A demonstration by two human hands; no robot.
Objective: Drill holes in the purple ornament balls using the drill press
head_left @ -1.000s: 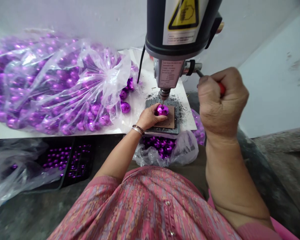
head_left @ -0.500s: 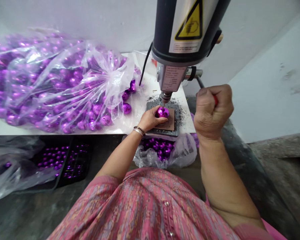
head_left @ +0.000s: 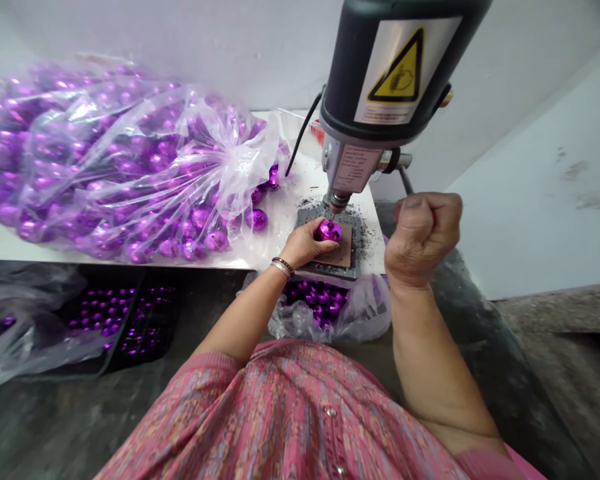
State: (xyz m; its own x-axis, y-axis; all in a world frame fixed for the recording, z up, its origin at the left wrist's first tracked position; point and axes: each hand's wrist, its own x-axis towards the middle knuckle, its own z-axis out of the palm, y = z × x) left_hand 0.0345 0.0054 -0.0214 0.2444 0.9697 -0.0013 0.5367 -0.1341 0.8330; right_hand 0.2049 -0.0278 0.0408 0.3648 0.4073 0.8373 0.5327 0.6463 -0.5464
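Between the thumb and fingers of my left hand (head_left: 307, 245) is a shiny purple ball (head_left: 329, 231), resting on a brown board (head_left: 343, 250) over the grey base plate (head_left: 349, 273). The bit of the drill press (head_left: 353, 167) points down at the ball's top; whether it is in the ball I cannot tell. My right hand (head_left: 423, 237) is closed around the end of the press's feed lever (head_left: 406, 180), whose grip is hidden by my fingers. Dark shavings lie around the base plate.
A large clear plastic bag (head_left: 125, 160) of purple balls fills the left of the white table (head_left: 275, 253). Several loose balls (head_left: 258, 219) lie by its mouth. Below the table edge are an open bag of balls (head_left: 325, 307) and black crates (head_left: 120, 333). A black cable (head_left: 303, 133) hangs beside the press.
My right hand has moved lower with the feed lever. My left hand still holds the ball under the bit. The whole view has shifted slightly.
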